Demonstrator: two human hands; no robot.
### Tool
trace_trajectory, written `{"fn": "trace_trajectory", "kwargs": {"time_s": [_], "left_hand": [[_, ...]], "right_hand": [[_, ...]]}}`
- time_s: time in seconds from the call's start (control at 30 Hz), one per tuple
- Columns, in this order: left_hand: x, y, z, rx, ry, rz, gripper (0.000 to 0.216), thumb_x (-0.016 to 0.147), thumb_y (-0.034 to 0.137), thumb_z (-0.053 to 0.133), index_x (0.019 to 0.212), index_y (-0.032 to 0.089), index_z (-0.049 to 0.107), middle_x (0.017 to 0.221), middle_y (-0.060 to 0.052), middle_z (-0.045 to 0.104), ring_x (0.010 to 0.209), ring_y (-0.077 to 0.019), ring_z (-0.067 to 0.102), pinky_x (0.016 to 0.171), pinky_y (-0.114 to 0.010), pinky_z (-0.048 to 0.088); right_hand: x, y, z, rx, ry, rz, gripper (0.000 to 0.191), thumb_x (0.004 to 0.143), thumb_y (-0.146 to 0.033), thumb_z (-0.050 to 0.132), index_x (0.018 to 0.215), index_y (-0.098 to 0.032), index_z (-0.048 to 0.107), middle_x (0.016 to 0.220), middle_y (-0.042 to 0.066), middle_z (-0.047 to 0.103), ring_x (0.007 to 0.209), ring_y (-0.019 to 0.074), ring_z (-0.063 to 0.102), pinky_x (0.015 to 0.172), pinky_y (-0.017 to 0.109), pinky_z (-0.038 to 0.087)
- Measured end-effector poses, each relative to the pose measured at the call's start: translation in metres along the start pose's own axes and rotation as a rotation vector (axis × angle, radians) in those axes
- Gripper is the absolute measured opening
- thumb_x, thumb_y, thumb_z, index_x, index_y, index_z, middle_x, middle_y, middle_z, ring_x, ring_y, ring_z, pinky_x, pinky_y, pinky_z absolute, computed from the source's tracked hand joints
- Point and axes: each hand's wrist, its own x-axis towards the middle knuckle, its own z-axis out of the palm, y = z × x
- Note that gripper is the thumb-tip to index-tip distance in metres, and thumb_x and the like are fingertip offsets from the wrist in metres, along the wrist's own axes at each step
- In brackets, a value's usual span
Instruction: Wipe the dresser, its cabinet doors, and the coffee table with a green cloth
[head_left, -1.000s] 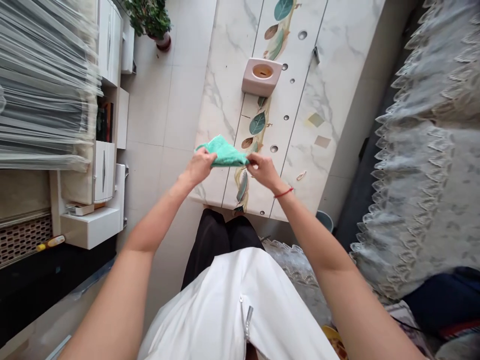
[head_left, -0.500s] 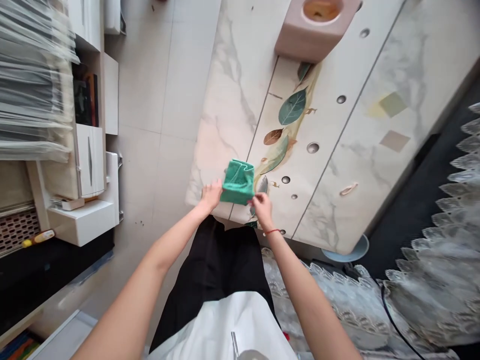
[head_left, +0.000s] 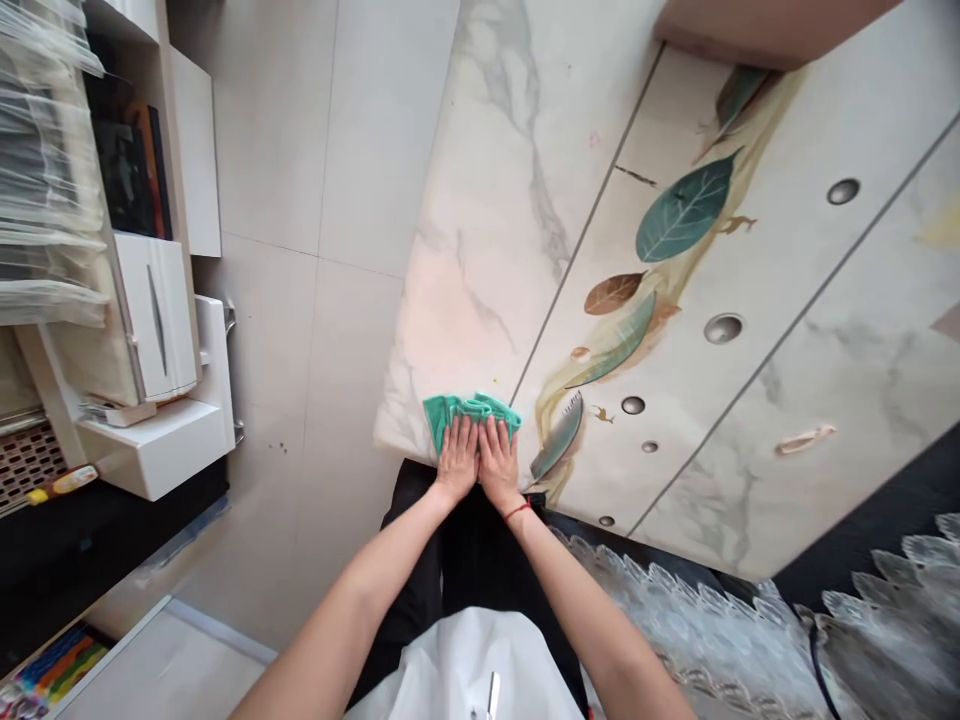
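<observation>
A green cloth (head_left: 472, 405), folded and bunched along its far side, lies on the near left end of the marble-patterned table (head_left: 480, 240). My left hand (head_left: 456, 455) rests flat on it with the fingers stretched forward. Beside it, nearly touching, my right hand (head_left: 498, 455) presses flat on the cloth's right half. A red string bracelet (head_left: 517, 510) circles the right wrist. The palms cover the near part of the cloth.
At the table's far end stands a pinkish box (head_left: 772, 30), cut off by the frame. A small pale strip (head_left: 806, 440) lies on the right side. White cabinets (head_left: 161, 430) stand left across the tiled floor, and lace-edged fabric (head_left: 675, 620) is at lower right.
Both hands have left the cloth's side edges and now lie flat on top, close together. The cloth looks flattened and wider. The view has shifted nearer to the table.
</observation>
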Motion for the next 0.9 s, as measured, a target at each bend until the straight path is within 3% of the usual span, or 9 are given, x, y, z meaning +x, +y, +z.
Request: {"fn": "trace_trajectory", "kwargs": {"time_s": [0.1, 0.17, 0.23, 0.33, 0.4, 0.5, 0.6, 0.7, 0.9], "left_hand": [[-0.007, -0.006, -0.003, -0.026, -0.056, -0.046, 0.057, 0.102, 0.017, 0.041, 0.158, 0.016, 0.054, 0.166, -0.017, 0.045, 0.159, -0.0313, 0.037, 0.134, -0.054, 0.036], [0.018, -0.008, -0.029, -0.035, -0.036, -0.053, 0.059, 0.102, 0.016, 0.038, 0.159, 0.016, 0.051, 0.167, -0.018, 0.044, 0.16, -0.0307, 0.035, 0.135, -0.055, 0.033], [0.069, -0.009, -0.081, -0.06, 0.056, -0.069, 0.06, 0.103, 0.015, 0.034, 0.162, 0.013, 0.047, 0.169, -0.018, 0.039, 0.162, -0.0297, 0.03, 0.137, -0.054, 0.027], [0.179, -0.012, -0.19, -0.122, 0.35, -0.037, 0.06, 0.105, 0.014, 0.033, 0.164, 0.008, 0.039, 0.176, -0.018, 0.026, 0.166, -0.027, 0.015, 0.14, -0.05, 0.015], [0.255, -0.017, -0.262, -0.122, 0.437, 0.01, 0.06, 0.108, 0.016, 0.029, 0.168, 0.013, 0.029, 0.181, -0.01, 0.01, 0.167, -0.02, -0.002, 0.14, -0.045, 0.006], [0.336, -0.026, -0.328, -0.223, 0.535, 0.126, 0.055, 0.111, 0.022, 0.03, 0.165, 0.012, 0.03, 0.181, -0.009, 0.01, 0.167, -0.016, -0.006, 0.138, -0.038, 0.006], [0.366, -0.036, -0.338, -0.326, 0.601, 0.216, 0.054, 0.11, 0.028, 0.039, 0.164, 0.021, 0.034, 0.181, -0.004, 0.015, 0.168, -0.0145, 0.0, 0.139, -0.039, 0.015], [0.359, -0.044, -0.32, -0.357, 0.631, 0.252, 0.056, 0.11, 0.031, 0.041, 0.164, 0.024, 0.032, 0.181, -0.003, 0.016, 0.169, -0.0151, 0.003, 0.139, -0.044, 0.02], [0.265, -0.066, -0.25, -0.365, 0.577, 0.204, 0.06, 0.113, 0.039, 0.031, 0.164, 0.008, 0.026, 0.18, -0.016, 0.017, 0.169, -0.0196, 0.002, 0.14, -0.047, 0.014]], "right_hand": [[-0.001, -0.007, 0.0, 0.011, -0.035, -0.054, 0.058, 0.1, -0.017, 0.033, 0.144, -0.027, 0.071, 0.144, 0.016, 0.067, 0.141, 0.033, 0.061, 0.122, 0.064, 0.045], [0.041, -0.012, -0.015, 0.015, -0.051, -0.1, 0.059, 0.1, -0.016, 0.033, 0.146, -0.027, 0.069, 0.146, 0.015, 0.066, 0.143, 0.0312, 0.059, 0.125, 0.062, 0.043], [0.117, -0.02, -0.042, 0.023, -0.043, -0.159, 0.059, 0.102, -0.016, 0.033, 0.15, -0.024, 0.066, 0.154, 0.015, 0.06, 0.151, 0.029, 0.052, 0.131, 0.06, 0.035], [0.276, -0.036, -0.095, 0.06, 0.047, -0.266, 0.056, 0.106, -0.018, 0.033, 0.156, -0.016, 0.057, 0.169, 0.015, 0.041, 0.164, 0.0278, 0.03, 0.138, 0.059, 0.018], [0.379, -0.043, -0.127, 0.099, 0.107, -0.325, 0.056, 0.109, -0.019, 0.032, 0.162, -0.015, 0.049, 0.174, 0.014, 0.031, 0.167, 0.0263, 0.02, 0.138, 0.058, 0.009], [0.478, -0.047, -0.158, 0.175, 0.164, -0.402, 0.054, 0.111, -0.019, 0.03, 0.163, -0.014, 0.045, 0.175, 0.013, 0.028, 0.167, 0.0282, 0.018, 0.137, 0.06, 0.007], [0.501, -0.047, -0.166, 0.201, 0.193, -0.438, 0.052, 0.112, -0.019, 0.032, 0.162, -0.013, 0.046, 0.173, 0.013, 0.031, 0.166, 0.0313, 0.022, 0.137, 0.061, 0.009], [0.484, -0.048, -0.159, 0.183, 0.213, -0.414, 0.05, 0.112, -0.022, 0.034, 0.159, -0.017, 0.05, 0.172, 0.011, 0.034, 0.164, 0.0304, 0.025, 0.138, 0.058, 0.012], [0.389, -0.074, -0.111, 0.13, 0.099, -0.421, 0.056, 0.11, -0.024, 0.03, 0.164, -0.02, 0.044, 0.172, 0.009, 0.036, 0.165, 0.0327, 0.023, 0.133, 0.063, 0.024]]}}
